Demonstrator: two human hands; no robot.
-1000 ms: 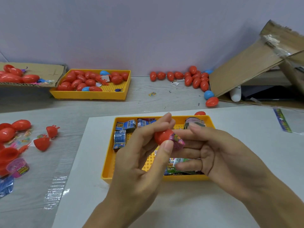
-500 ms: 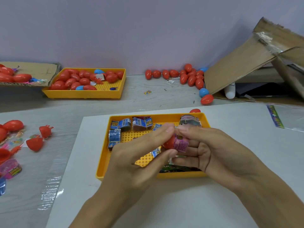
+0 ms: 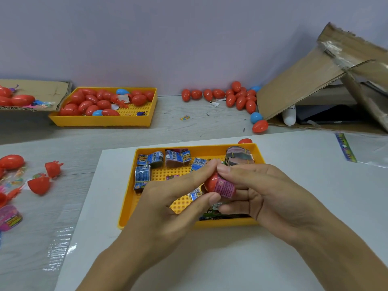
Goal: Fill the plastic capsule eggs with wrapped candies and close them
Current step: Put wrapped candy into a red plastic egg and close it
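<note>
My left hand (image 3: 172,198) pinches a red capsule egg half (image 3: 211,182) between thumb and fingers. A pink wrapped candy (image 3: 225,187) sticks out of that half, and my right hand (image 3: 264,194) holds it, fingertips on top and fingers curled beneath. Both hands hover over the near yellow tray (image 3: 128,198), which holds several blue wrapped candies (image 3: 150,159) and a banded bundle (image 3: 239,158).
A second yellow tray (image 3: 105,120) of closed red and blue eggs sits far left. More eggs (image 3: 239,97) lie by the wall beside a tilted cardboard box (image 3: 304,85). Open red egg halves (image 3: 39,185) and loose candy lie at left on plastic film.
Both hands with the egg half and pink candy have lowered toward the tray. The candy sits further into the red half than a second ago.
</note>
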